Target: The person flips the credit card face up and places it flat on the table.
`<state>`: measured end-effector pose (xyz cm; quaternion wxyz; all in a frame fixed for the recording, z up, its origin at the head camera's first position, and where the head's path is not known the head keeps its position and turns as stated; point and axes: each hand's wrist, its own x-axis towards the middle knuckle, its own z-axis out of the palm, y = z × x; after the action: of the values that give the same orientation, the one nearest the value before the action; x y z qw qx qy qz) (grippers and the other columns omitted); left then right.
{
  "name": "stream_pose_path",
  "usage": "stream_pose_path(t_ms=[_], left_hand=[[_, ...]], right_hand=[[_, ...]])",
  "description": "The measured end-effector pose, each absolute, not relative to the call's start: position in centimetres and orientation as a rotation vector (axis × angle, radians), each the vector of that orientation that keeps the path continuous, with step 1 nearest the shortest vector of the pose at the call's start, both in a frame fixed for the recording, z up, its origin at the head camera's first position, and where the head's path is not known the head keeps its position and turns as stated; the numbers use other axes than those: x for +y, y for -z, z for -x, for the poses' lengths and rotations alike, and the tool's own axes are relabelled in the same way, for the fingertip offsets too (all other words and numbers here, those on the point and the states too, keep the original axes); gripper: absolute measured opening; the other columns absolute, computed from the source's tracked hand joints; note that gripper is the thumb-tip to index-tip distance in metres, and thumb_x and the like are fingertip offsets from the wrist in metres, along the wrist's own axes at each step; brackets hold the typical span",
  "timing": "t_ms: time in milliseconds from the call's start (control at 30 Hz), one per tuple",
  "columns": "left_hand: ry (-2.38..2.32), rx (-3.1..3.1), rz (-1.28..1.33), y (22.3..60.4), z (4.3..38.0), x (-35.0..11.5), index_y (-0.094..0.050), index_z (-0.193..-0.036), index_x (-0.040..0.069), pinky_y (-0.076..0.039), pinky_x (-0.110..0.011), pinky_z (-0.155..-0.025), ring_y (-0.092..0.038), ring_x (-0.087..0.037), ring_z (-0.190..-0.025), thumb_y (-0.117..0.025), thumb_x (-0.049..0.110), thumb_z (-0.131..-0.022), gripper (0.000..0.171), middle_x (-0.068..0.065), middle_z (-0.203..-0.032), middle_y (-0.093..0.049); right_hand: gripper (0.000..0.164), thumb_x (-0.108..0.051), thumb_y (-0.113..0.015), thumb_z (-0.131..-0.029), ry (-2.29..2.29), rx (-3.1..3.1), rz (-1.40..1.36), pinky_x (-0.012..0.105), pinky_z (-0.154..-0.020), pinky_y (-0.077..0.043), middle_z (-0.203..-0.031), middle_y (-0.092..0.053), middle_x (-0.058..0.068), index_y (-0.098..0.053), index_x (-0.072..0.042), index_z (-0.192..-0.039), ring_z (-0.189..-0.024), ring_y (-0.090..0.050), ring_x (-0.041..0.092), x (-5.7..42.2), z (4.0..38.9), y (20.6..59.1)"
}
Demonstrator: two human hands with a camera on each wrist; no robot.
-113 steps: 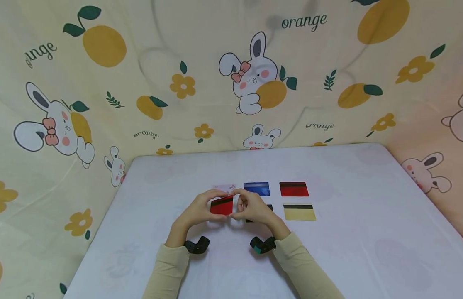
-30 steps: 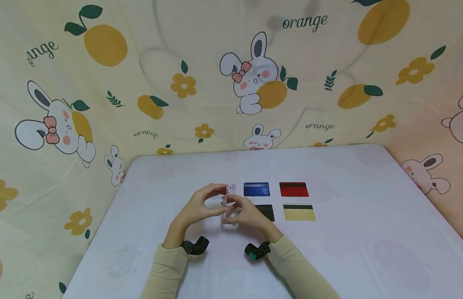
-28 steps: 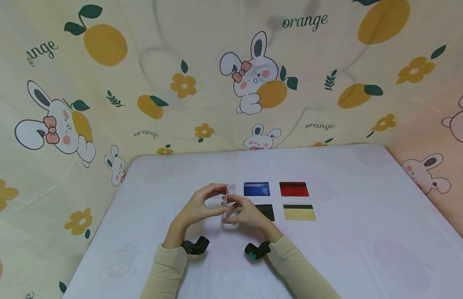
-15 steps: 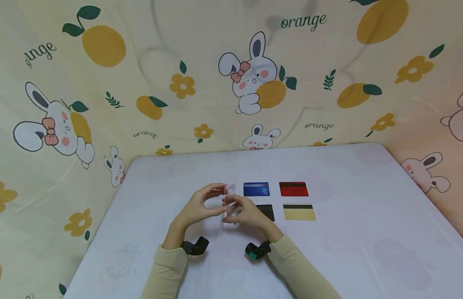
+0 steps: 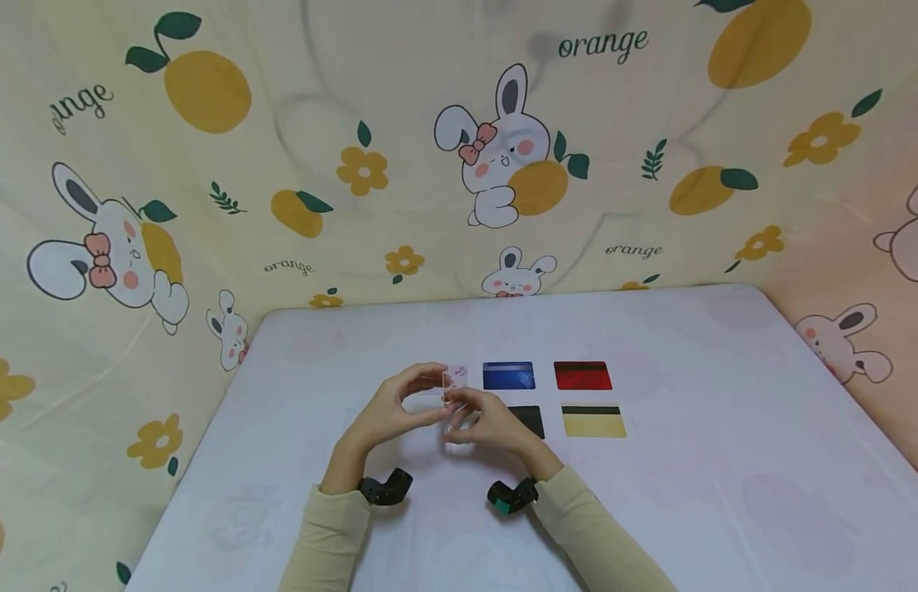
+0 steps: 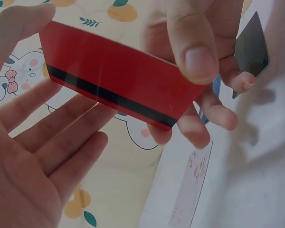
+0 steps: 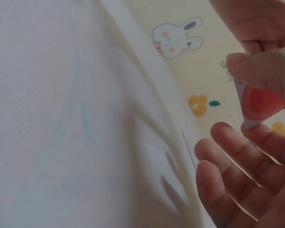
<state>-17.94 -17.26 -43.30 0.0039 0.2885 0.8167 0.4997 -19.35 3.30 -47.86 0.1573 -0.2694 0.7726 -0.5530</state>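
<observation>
In the head view, my left hand (image 5: 388, 411) and right hand (image 5: 481, 419) hold one card between them above the table, turned edge-on there. The left wrist view shows this red card (image 6: 118, 71) broadside, with a black magnetic stripe. My left thumb and fingers pinch its left end; my right thumb lies on the opposite end, fingers behind it. In the right wrist view the card's other face (image 7: 261, 104) shows a rounded red patch on a pale ground. A pale pink flowered card (image 5: 457, 376) lies just behind the hands, partly covered.
Flat on the white-covered table (image 5: 725, 460) lie a blue card (image 5: 508, 378), another red card (image 5: 582, 380), a gold card (image 5: 594, 424) and a dark card (image 5: 531, 421) partly behind the right hand. A printed cloth (image 5: 400, 214) rises behind the table.
Since the oldest frame, the held red card has turned from facing the head camera to edge-on, and the right hand has shifted slightly left. Over the last second, the card turns only a little.
</observation>
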Motion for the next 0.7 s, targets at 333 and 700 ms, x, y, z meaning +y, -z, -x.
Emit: stream_pose_path(t_ms=[333, 700], left_hand=[[-1.575, 2.573, -0.857, 42.9, 17.8, -17.9, -0.054, -0.131, 0.005, -0.047, -0.039, -0.106, -0.061, -0.03, -0.119, -0.076, 0.01, -0.081, 0.055, -0.014, -0.127, -0.064], [-1.574, 2.594, -0.799, 42.9, 17.9, -18.5, -0.055, -0.131, 0.003, -0.046, -0.043, -0.105, -0.062, -0.029, -0.117, -0.077, 0.011, -0.08, 0.057, -0.015, -0.127, -0.064]], right_hand=[[0.057, -0.008, -0.079, -0.074, 1.59, 2.229, 0.751, 0.016, -0.061, -0.043, -0.095, -0.065, 0.025, -0.057, 0.002, -0.125, -0.07, -0.051, 0.009, 3.5, 19.3, 47.7], [0.056, -0.006, -0.078, -0.075, 1.611, 2.202, 0.728, 0.017, -0.05, -0.04, -0.093, -0.062, 0.028, -0.055, 0.005, -0.125, -0.062, -0.047, 0.006, 4.3, 19.6, 47.3]])
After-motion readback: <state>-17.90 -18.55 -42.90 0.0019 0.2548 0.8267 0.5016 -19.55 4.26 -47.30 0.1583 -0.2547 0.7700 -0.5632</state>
